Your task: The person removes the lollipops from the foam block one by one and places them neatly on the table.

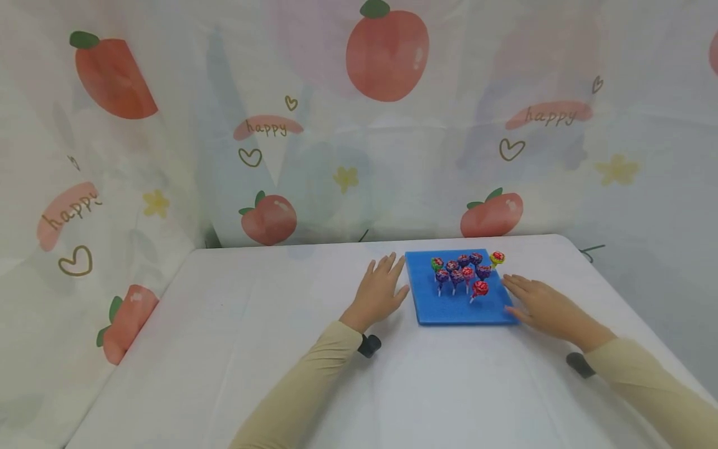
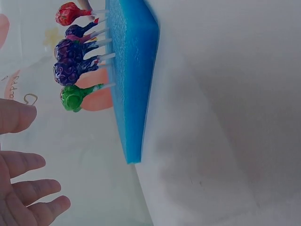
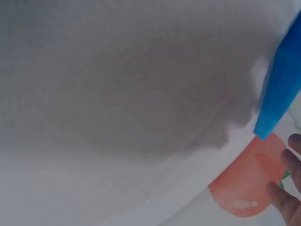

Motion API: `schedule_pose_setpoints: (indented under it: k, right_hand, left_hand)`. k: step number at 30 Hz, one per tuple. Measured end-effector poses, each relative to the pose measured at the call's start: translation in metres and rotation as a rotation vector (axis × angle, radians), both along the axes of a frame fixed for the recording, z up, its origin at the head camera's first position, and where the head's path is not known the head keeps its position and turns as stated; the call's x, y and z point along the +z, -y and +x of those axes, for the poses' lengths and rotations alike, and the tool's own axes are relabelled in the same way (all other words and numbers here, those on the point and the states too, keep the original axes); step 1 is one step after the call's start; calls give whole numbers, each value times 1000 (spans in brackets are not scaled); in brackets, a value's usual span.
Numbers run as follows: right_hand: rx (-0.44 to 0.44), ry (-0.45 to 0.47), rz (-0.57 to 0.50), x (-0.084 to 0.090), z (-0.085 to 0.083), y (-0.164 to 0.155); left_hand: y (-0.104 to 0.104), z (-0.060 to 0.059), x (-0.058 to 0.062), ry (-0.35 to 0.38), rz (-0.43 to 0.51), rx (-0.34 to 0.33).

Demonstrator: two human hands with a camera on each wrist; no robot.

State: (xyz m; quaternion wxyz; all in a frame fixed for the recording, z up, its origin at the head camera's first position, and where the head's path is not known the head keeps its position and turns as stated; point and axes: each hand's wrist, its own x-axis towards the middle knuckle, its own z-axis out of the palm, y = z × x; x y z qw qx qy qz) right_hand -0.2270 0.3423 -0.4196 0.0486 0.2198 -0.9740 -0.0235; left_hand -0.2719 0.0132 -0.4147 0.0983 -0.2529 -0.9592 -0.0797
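One backdrop [image 1: 421, 137], pale cloth with six red fruits in the head view, one cut off at the right edge, and three "happy" labels. One white table [image 1: 224, 349] in front. Two beige sleeves [image 1: 305, 393] reach in over it. One blue board [image 1: 465, 313] lies flat on the table, right of centre, towards the far edge, between the hands. Left hand [image 1: 377, 293] — fingers straight and spread, thumb out, grasping nothing, just left of the board and apart from it. Right hand [image 1: 546, 308] — fingers extended, relaxed, likewise grasping nothing, at the board's right edge; can't tell if the thumb touches. Two dark wrist pieces [image 1: 369, 345], one below each wrist. Ten lollipops [image 1: 457, 276] counted, heads up, sticks down at the board, most clustered in its far half: six purplish, one pink [image 1: 467, 273], one green [image 1: 437, 264] at the left, one yellow [image 1: 497, 257] by the far right edge, one red [image 1: 479, 288] nearest the front.
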Motion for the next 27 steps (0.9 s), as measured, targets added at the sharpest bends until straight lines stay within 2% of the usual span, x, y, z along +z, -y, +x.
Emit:
schedule_pose_setpoints:
  k: [3,8,17,27]
  right_hand:
    - [-42,90,-2,-9,-4,-5]
    - [-55,137,-40,-15,-3,-8]
    - [-26,154,-52,-15,-3,-2]
    - [-26,140,-49,-18,-3,-4]
  left_hand:
    - [-5,2,1,3,-8,-8]
    - [-11,4,0,26,-12,-19]
    - [-22,0,-4,57,17,-57]
    - [-45,-8,-11,160,58,-67]
